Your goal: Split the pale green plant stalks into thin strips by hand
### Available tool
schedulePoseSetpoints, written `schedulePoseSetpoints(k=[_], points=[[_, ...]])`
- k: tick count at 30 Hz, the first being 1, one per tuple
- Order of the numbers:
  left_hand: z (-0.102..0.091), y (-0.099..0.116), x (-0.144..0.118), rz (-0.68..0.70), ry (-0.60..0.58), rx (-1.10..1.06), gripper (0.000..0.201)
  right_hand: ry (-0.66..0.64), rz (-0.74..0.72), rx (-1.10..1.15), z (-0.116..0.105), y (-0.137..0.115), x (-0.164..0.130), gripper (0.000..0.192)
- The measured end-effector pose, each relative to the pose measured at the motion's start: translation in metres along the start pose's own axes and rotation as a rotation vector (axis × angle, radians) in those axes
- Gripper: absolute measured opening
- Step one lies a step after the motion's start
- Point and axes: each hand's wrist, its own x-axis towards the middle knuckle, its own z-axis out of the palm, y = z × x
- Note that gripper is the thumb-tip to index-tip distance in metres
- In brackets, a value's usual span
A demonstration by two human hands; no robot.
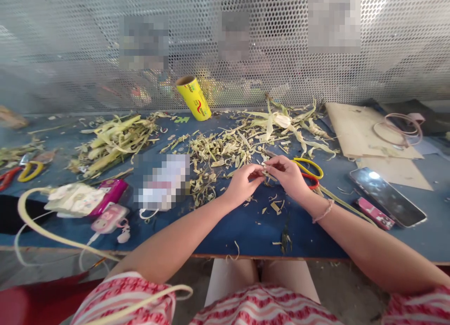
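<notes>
Striped fabric is lying nearest the camera. Left hand point(242, 184) and right hand point(288, 175) are meeting above the blue desk point(246, 226), fingers pinching a pale leaf strip point(266, 174) just beside the yellow-handled scissors point(311, 171).

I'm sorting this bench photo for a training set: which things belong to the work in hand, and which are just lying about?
In hand:
left hand and right hand, pinching one leaf strip
cut leaf scraps
yellow-handled scissors
leaf bundle

Lying about:
phone
yellow roll
pink cases
cardboard sheet
scissors at left
</notes>
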Motion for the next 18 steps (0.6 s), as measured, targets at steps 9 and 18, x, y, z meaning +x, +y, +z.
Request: schedulePoseSetpoints(k=[9,18], points=[[-0.001,0.0,0.0,0.054,0.034,0.031,0.006,-0.015,-0.1,-0.038,-0.003,-0.004,-0.001,0.017],[-0.004,0.001,0.001,0.088,-0.005,0.043,0.012,-0.121,0.31,0.462,0.001,-0.011,-0.002,0.026]])
